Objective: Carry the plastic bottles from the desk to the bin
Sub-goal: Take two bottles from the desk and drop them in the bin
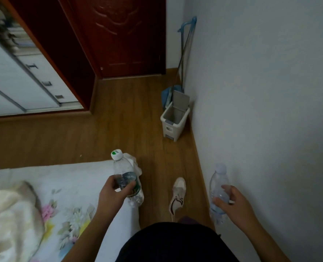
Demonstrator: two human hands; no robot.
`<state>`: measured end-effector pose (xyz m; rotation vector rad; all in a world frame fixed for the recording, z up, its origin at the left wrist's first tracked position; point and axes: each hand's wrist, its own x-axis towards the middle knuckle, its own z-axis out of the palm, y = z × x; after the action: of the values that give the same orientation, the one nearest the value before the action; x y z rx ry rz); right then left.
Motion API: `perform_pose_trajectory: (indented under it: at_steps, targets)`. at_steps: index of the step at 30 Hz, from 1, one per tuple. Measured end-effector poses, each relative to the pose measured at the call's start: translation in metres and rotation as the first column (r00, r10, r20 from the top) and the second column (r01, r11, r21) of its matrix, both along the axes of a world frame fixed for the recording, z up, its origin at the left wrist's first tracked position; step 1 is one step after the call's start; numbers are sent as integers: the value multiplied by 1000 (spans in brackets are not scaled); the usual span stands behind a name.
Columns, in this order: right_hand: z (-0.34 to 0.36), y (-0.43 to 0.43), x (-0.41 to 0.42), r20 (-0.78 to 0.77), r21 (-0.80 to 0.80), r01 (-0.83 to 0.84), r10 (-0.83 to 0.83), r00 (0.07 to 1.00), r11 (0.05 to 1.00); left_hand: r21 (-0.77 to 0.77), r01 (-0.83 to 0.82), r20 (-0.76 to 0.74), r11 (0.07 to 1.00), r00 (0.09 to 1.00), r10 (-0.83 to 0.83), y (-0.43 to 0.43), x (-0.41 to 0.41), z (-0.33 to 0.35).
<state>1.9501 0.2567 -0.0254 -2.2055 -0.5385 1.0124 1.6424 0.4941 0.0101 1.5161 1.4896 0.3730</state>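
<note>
We hold both bottles upright, caps toward twelve o'clock: left hand (113, 191) grips the green-labelled bottle (127, 178), right hand (232, 202) clasps the clear bottle (218, 188) (bin (174, 121) open, ahead at twelve).

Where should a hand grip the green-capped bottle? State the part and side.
Grip the green-capped bottle around its labelled middle, coming from the near side, as the left hand does now. The body is round and slim enough there for fingers to wrap, and it stands cap-up.
</note>
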Motion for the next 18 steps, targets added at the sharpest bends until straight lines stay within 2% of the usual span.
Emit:
perform_pose_trajectory:
  at_steps: [2,7,14,18]
  targets:
    - [-10,36,22,-12,-25,-19,19,1000,1000,0,-3,-17,1000,1000,3,37,17,-5]
    - [-5,146,71,-45,29,-53,54,998,998,-49,-103,-76,994,992,99,116,45,-10]
    - [14,312,122,-80,56,-291,294,952,955,-33,-212,-125,977,970,207,214,70,3]
    - [24,391,138,-118,112,-309,322,939,944,-55,-241,-117,969,965,234,275,88,4]
